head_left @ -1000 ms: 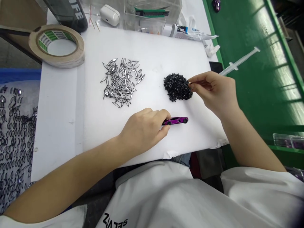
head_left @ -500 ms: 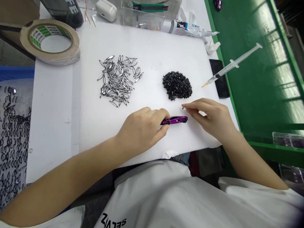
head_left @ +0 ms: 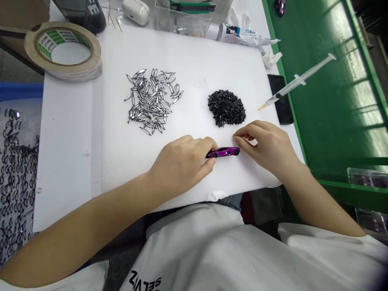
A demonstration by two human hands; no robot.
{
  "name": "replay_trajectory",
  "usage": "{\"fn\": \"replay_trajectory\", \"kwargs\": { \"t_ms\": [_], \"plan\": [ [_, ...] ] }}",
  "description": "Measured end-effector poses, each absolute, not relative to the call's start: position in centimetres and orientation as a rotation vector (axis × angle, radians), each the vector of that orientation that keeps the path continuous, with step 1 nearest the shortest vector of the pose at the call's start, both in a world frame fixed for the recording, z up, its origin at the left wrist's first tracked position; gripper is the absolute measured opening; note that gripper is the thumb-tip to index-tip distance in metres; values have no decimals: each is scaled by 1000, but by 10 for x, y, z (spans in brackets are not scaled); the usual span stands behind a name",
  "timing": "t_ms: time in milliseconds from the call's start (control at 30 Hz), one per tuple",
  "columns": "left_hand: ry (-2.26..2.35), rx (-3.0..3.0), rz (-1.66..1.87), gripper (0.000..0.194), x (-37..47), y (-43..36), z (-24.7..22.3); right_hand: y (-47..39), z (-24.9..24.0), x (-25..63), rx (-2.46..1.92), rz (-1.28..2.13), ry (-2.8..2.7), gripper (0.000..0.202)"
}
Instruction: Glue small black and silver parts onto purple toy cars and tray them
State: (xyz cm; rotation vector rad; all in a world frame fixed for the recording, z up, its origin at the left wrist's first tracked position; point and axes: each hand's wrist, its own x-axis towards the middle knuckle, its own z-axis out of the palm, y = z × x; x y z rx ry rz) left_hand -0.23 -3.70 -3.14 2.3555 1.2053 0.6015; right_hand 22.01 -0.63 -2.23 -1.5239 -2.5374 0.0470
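My left hand (head_left: pixel 184 159) grips the rear or front end of a small purple toy car (head_left: pixel 226 152) between thumb and fingers; the hand covers that end. The car's side, with two black wheels, faces me. Just right of the car, my right hand (head_left: pixel 266 145) has thumb and forefinger pinched together. A tiny black piece seen at these fingertips a moment ago is now hidden between them. Above them lies a heap of small black pieces (head_left: pixel 226 108). Farther left, thin clear black-rimmed pieces (head_left: pixel 150 101) are spread in a loose pile.
A white foam sheet (head_left: pixel 194 56) covers the work surface. A tape roll (head_left: pixel 65 72) stands at left. At right, a syringe (head_left: pixel 291 87) with a yellow tip lies across a dark phone (head_left: pixel 286 109). A clear box (head_left: pixel 194 26), a white earbud case (head_left: pixel 135 12) and a tube (head_left: pixel 230 32) line the back.
My right thumb has closed up to the forefinger, and the tiny black piece at the fingertips has gone from sight. My left hand and the car stay in place.
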Motion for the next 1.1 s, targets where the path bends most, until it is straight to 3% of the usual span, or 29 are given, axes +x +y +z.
{"fn": "replay_trajectory", "kwargs": {
  "t_ms": [400,567,900,1100],
  "plan": [
    [1219,2332,567,18,-2,-37,-30,-33,-3,193,-947,-339,-2594,8],
    [1224,2335,576,17,-2,-38,-31,-32,-8,193,-871,-410,-2646,5],
    [1222,2339,567,18,-1,-38,-32,-35,-12,194,-775,-392,-2604,21],
    [1219,2349,532,18,-1,-38,-32,-34,-12,190,-812,-519,-2664,12]
  ]
}}
